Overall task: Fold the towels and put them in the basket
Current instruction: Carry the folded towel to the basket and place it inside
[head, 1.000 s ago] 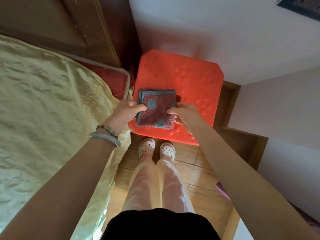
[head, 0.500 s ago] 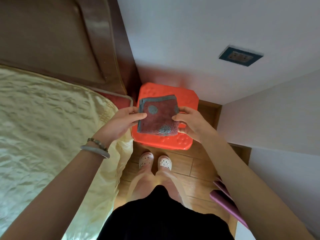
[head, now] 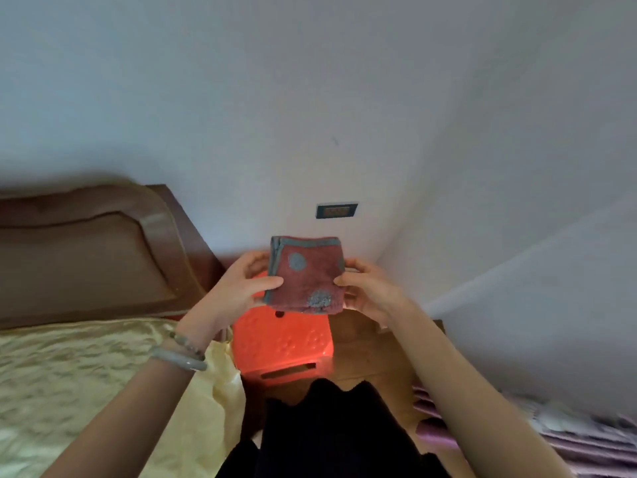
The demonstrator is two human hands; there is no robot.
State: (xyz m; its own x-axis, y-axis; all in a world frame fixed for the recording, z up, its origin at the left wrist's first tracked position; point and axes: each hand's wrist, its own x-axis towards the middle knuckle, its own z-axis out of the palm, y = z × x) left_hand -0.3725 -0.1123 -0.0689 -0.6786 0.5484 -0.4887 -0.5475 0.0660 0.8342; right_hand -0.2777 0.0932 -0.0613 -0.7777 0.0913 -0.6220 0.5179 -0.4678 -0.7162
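Observation:
A small folded towel, dark red with grey-blue dots and a grey-blue border, hangs in the air above an orange plastic stool. My left hand grips its left edge, thumb on top. My right hand grips its right edge the same way. At the lower right edge a purple slatted thing, perhaps the basket, is blurred and partly cut off.
A bed with a pale yellow cover and a brown headboard fills the left. White walls meet in a corner behind the stool, with a dark socket plate on one. Wooden floor shows right of the stool.
Both hands have lifted the folded towel off the orange stool and hold it up in the air. The camera has tilted upward, showing more wall.

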